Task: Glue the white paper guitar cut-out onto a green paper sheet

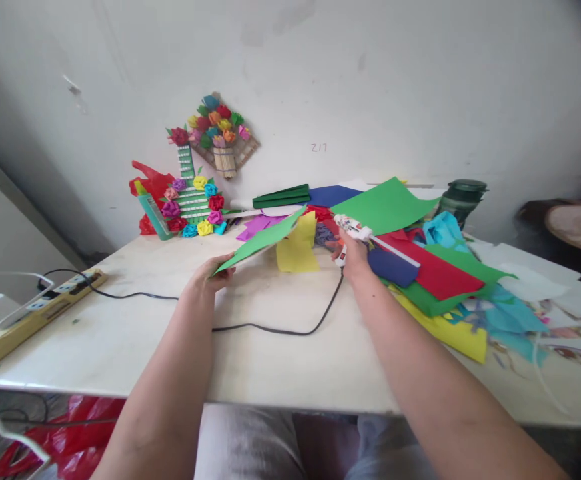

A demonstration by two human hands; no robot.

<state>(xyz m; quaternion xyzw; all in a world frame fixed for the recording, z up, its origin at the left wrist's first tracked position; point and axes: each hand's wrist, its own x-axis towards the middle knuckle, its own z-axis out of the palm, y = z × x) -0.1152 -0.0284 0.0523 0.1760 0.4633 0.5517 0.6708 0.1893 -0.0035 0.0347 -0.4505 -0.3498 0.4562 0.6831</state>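
Note:
My left hand grips the near edge of a green sheet of card, which is tilted up off the table. In my right hand is a white hot glue gun with a printed pattern; a glue stick juts from its back end. Its nozzle points away to the left. A black cord runs from its handle across the table toward the left. Between the two hands a piece of yellow paper lies partly under the raised green card.
Colored paper and scraps pile up on the right, by a dark green jar. A paper-flower guitar and a glue bottle stand at the back left. A power strip sits at the left edge.

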